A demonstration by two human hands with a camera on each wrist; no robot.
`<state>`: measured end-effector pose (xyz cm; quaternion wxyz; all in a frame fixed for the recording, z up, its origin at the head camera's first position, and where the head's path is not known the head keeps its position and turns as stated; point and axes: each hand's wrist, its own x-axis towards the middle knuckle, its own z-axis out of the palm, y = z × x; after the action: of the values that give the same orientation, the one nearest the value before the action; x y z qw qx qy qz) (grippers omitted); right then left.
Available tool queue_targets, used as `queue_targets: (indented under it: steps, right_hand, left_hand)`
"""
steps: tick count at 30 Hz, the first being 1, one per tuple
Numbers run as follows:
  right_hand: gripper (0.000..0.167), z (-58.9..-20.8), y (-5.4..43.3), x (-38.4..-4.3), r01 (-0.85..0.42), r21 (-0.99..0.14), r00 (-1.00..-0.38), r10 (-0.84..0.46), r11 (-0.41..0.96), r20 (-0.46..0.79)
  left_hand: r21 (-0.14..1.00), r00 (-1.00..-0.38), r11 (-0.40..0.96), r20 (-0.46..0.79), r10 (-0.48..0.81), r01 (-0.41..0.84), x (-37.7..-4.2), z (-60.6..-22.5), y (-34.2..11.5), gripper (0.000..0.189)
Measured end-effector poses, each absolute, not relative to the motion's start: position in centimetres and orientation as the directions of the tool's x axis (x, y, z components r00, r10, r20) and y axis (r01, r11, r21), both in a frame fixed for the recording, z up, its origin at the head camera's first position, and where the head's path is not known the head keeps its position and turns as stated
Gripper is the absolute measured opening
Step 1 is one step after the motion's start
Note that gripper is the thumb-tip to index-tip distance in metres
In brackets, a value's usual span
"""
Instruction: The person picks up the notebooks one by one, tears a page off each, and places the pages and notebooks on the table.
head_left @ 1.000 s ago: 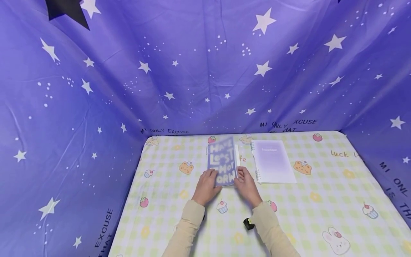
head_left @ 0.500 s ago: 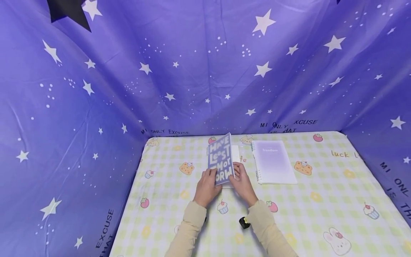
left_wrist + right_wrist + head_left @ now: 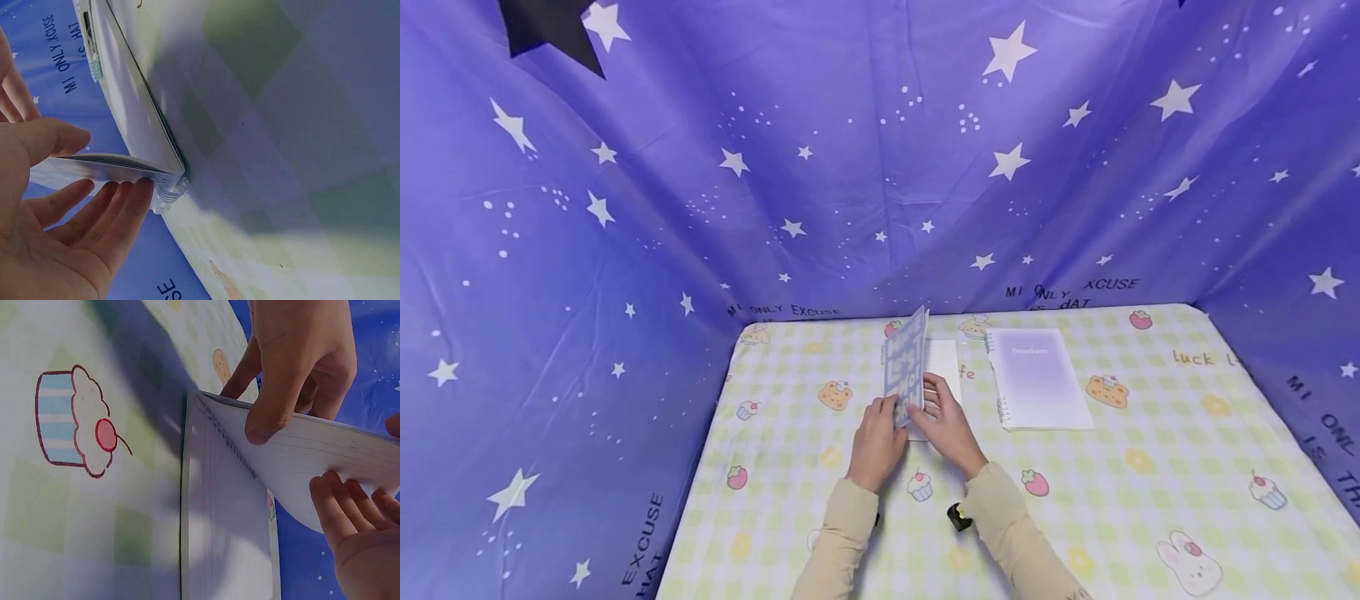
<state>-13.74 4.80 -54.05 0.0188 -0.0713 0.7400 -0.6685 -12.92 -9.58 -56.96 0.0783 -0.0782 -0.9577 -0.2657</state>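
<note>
In the head view, a blue-purple curtain (image 3: pixel 850 200) with white stars (image 3: pixel 1011 52) fills the upper part and both sides. One big black star (image 3: pixel 553 29) is in the upper left corner. Below lies a pale green checked cloth (image 3: pixel 1112 508); a printed rabbit (image 3: pixel 1191 565) is at lower right. Right of the middle rests a lilac notebook (image 3: pixel 1039 383), marked "freedom".

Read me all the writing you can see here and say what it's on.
"freedom": closed notebook; the line above it is too small to read.
"luck", next letters cut off: tablecloth.
"fe", rest hidden: tablecloth.
"MI ONLY EXCUSE": curtain, back left.
"MI ONLY XCUSE", "IS tHAT": curtain, back right.
"EXCUSE", "HAT": curtain, left side.
"MI ONL", "IS THA": curtain, right side.
Raised cover: letters too blurred and slanted to read.
</note>
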Motion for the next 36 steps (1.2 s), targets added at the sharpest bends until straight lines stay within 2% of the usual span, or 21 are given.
queue_targets:
  steps: [7,17,25,30,36]
  right_hand:
    - [0.063,-54.3,4.3,-14.1,-0.097,-0.987,-0.984,-0.159,0.125,0.076]
    - [0.062,-51.0,3.4,-13.1,-0.178,-0.975,-0.964,-0.223,0.135,0.145]
    - [0.063,-54.2,2.6,-14.1,-0.206,-0.966,-0.955,-0.249,0.158,0.163]
    - [0.058,-54.7,2.1,-14.4,-0.218,-0.97,-0.936,-0.303,0.105,0.178]
    - [0.052,-55.0,1.4,-14.4,-0.216,-0.969,-0.93,-0.327,0.119,0.167]
  left_hand:
    - [0.506,-0.965,0.834,0.238,0.108,0.218,-13.0,-57.2,-10.1,0.053]
    - [0.542,-0.947,0.797,0.301,0.113,0.268,-13.0,-57.0,-11.0,0.052]
    - [0.583,-0.929,0.749,0.352,0.117,0.315,-12.4,-56.5,-11.6,0.055]
    - [0.594,-0.913,0.73,0.397,0.099,0.337,-11.6,-55.8,-12.1,0.06]
    - [0.672,-0.913,0.659,0.403,0.058,0.338,-10.8,-54.7,-12.8,0.059]
